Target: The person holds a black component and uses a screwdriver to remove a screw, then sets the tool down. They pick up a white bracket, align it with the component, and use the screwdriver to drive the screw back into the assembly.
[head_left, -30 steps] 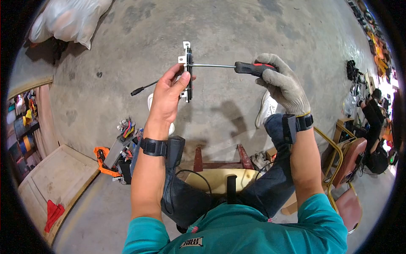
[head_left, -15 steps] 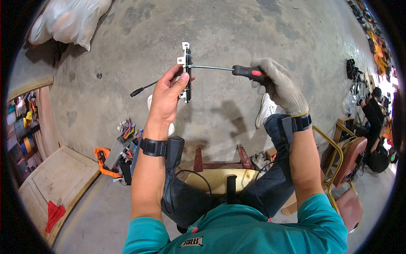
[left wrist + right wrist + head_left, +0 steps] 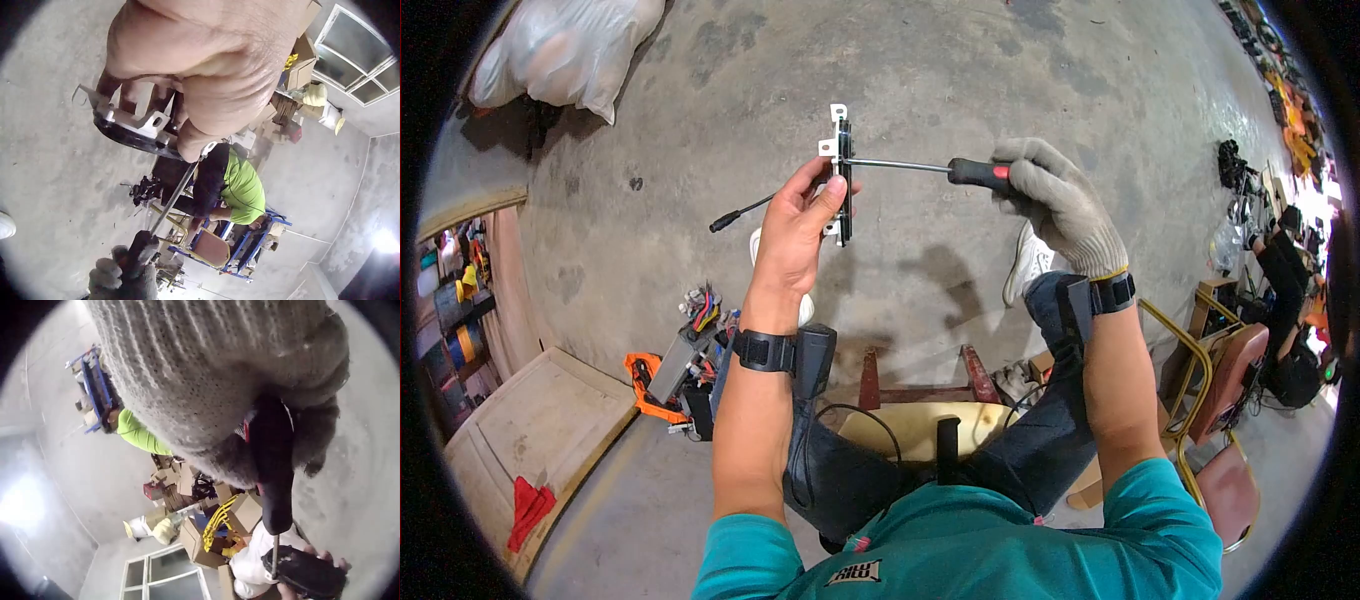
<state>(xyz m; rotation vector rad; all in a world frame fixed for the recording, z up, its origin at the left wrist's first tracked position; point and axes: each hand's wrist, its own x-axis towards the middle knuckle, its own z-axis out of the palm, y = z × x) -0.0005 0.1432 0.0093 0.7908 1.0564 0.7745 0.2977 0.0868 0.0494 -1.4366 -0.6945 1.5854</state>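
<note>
My bare left hand (image 3: pixel 790 238) grips a slim black part (image 3: pixel 846 214) with pale metal mounting brackets (image 3: pixel 828 148), thumb on the near side and fingers behind. A short black cable with a plug (image 3: pixel 722 221) sticks out to its left. In my right hand (image 3: pixel 1055 203), which wears a grey knitted glove, is a screwdriver with a black and red handle (image 3: pixel 974 174). Its steel shaft (image 3: pixel 900 165) points left, the tip at the part's bracketed edge. From the left wrist, the shaft (image 3: pixel 172 203) meets the part's end beside my thumb; the tip itself is hidden.
Below the hands are my knees and a wooden stool (image 3: pixel 925 395). An orange tool tray (image 3: pixel 650 385) with tools lies left on the concrete floor, near a wooden board (image 3: pixel 535 430). A folding chair (image 3: pixel 1230 385) stands right. Another person in a bright green shirt (image 3: pixel 244 187) is farther off.
The gloved right hand has shifted its fingers around the screwdriver handle and turned it; the red patch shows differently. The left hand keeps its grip, with the part slightly lower in view.
</note>
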